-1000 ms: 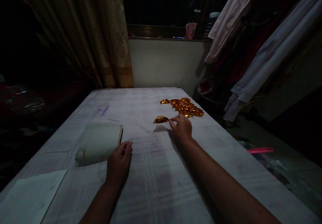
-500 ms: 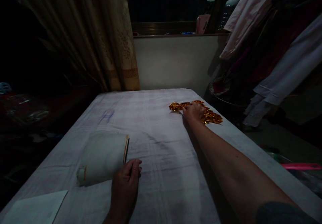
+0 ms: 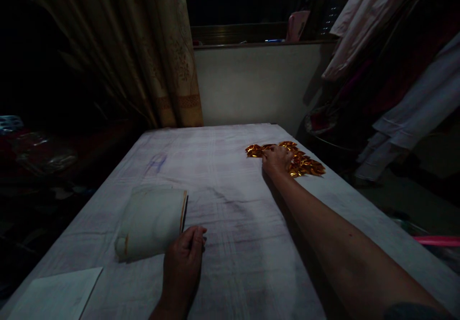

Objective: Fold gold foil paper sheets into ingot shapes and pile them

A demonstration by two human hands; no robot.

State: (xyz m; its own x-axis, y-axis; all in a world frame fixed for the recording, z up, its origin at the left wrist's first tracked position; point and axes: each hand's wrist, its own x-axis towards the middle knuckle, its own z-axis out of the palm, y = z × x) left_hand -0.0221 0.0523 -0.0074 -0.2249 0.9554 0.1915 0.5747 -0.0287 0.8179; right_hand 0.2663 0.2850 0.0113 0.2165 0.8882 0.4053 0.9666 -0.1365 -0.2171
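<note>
Toward the far right of the table lies a pile of shiny gold-wrapped candies (image 3: 304,163). My right hand (image 3: 277,159) is over the left part of this pile, with its fingers curled down and closed among the wrappers. The fingertips are partly hidden, and which piece they grip is hard to see. My left hand (image 3: 185,253) rests in a loose fist on the cloth, thumb against the curled fingers, and nothing shows in it. Just left of it lies a pale, thick, folded-looking pad (image 3: 153,222) with a brownish edge, close to the knuckles.
A pale checked cloth (image 3: 230,272) covers the table. A white sheet (image 3: 57,293) lies at the near left corner. Behind are a curtain (image 3: 176,71) and a sill with a pink cup (image 3: 297,25). Clothes (image 3: 406,104) hang at the right, beyond the table edge.
The view has shifted slightly, so everything sits a little further right. My right hand stays at the gold candies, its fingers slightly more curled. My left hand keeps its place beside the pad.
</note>
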